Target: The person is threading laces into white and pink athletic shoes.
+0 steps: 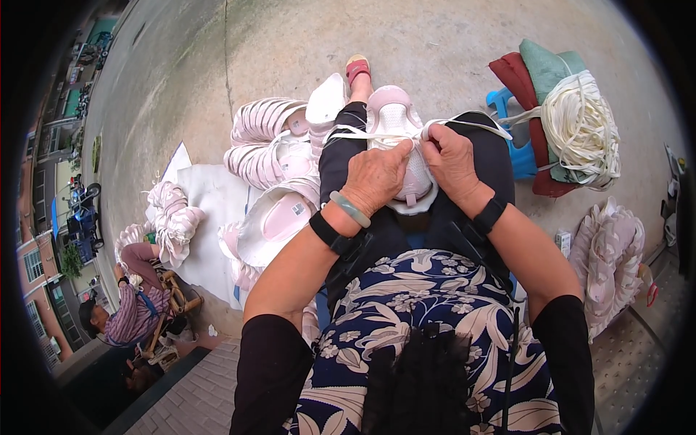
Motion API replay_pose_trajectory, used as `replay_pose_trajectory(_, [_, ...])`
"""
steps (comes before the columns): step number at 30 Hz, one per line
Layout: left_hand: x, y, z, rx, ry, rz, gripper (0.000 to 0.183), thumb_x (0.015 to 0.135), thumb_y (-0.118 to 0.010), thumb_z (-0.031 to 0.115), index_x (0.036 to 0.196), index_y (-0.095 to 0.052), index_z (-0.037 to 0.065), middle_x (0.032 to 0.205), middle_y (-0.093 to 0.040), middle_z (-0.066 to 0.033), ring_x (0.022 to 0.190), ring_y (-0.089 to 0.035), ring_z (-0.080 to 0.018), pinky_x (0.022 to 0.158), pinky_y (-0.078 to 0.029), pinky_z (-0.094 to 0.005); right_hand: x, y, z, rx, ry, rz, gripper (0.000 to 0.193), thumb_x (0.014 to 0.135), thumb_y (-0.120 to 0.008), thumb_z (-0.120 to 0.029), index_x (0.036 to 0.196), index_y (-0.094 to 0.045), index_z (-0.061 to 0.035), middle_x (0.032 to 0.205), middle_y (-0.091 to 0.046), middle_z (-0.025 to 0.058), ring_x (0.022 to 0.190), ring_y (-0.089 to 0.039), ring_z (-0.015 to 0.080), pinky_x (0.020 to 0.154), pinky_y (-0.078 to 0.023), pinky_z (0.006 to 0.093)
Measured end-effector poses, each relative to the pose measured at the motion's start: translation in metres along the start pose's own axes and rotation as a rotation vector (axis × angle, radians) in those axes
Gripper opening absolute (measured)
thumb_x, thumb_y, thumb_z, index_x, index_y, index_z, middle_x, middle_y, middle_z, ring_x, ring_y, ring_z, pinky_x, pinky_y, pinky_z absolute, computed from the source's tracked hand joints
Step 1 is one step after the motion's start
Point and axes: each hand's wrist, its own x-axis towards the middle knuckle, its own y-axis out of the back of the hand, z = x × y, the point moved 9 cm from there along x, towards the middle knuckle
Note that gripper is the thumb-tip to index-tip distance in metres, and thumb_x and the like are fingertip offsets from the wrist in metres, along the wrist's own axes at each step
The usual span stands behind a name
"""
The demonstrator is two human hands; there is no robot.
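Between the two hands, on the lap, lies a white and pink shoe (391, 112), with a pale lace (351, 134) running across it and out past both sides. The left hand (380, 174) is closed, thumb and bent fingers pinching the lace over the middle of the shoe; the right hand (451, 161), just beside it, pinches a small loop of the same lace between thumb and forefinger. A pale green bangle (349, 210) and a black band sit behind the left hand, and another black band (491, 216) behind the right.

Near the left hand, on its outer side, are stacked rows of pink and white shoe uppers (272, 156). Ahead of the hands is a foot in a red sandal (357, 67). Out from the right hand, a blue stool (516, 156) bears red and green cloth, with a thick hank of cream laces (580, 130) on top. Behind that, closer to the right elbow, stands a bundle of pink uppers (605, 257).

Farther left of the hands, a tied bundle (174, 217) lies by a white sheet (210, 217); beyond it sits a person in a striped top (132, 312).
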Motion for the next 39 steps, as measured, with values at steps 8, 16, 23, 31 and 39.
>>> replay_pose_trajectory(8, [-0.002, 0.004, -0.007, -0.339, -0.017, 0.078, 0.023, 0.085, -0.056, 0.020, 0.105, -0.059, 0.009, 0.065, -0.061, -0.0145, 0.057, -0.062, -0.0260, 0.052, -0.048, -0.0359, 0.019, -0.025, 0.031, -0.057, -0.182, -0.250, 0.010, 0.068, -0.059, -0.010, 0.074, -0.057, -0.0016, 0.068, -0.059, 0.0179, 0.067, -0.059, 0.0350, 0.063, -0.047, 0.0401])
replay_pose_trajectory(16, [-0.043, 0.006, -0.070, -1.434, 0.548, 0.214, 0.017, 0.091, -0.055, 0.017, 0.098, -0.060, 0.001, 0.077, -0.061, -0.0029, 0.053, -0.053, -0.0058, 0.047, -0.043, -0.0174, 0.007, -0.010, 0.024, -0.095, -0.236, -0.213, 0.018, 0.074, -0.063, -0.020, 0.074, -0.058, -0.0028, 0.068, -0.060, 0.0179, 0.068, -0.060, 0.0351, 0.063, -0.047, 0.0400])
replay_pose_trajectory(23, [-0.047, 0.004, -0.081, -1.347, 0.553, 0.286, 0.017, 0.088, -0.060, 0.016, 0.096, -0.065, 0.002, 0.065, -0.052, 0.0036, 0.048, -0.046, -0.0020, 0.040, -0.033, -0.0154, -0.004, -0.015, -0.022, -0.185, 0.114, -0.280, 0.012, 0.078, -0.060, -0.020, 0.077, -0.060, -0.0080, 0.068, -0.059, 0.0116, 0.066, -0.059, 0.0305, 0.058, -0.043, 0.0423])
replay_pose_trajectory(31, [-0.020, -0.012, -0.077, -1.123, 0.522, 0.345, 0.013, 0.087, -0.054, 0.011, 0.078, -0.059, 0.002, 0.056, -0.054, 0.0000, 0.044, -0.050, -0.0050, 0.037, -0.037, -0.0210, -0.014, -0.034, -0.053, -0.384, 0.558, -0.350, 0.023, 0.075, -0.058, -0.014, 0.098, -0.060, -0.0146, 0.076, -0.050, 0.0027, 0.075, -0.052, 0.0198, 0.067, -0.036, 0.0357])
replay_pose_trajectory(39, [-0.017, -0.006, -0.081, -0.756, 0.398, 0.499, 0.010, 0.079, -0.054, 0.005, 0.085, -0.060, 0.000, 0.059, -0.057, -0.0139, 0.051, -0.057, -0.0202, 0.052, -0.046, -0.0309, -0.014, -0.033, -0.047, -0.358, 0.537, -0.331, 0.026, 0.075, -0.059, -0.013, 0.101, -0.060, -0.0153, 0.078, -0.050, 0.0020, 0.076, -0.050, 0.0194, 0.068, -0.036, 0.0350])
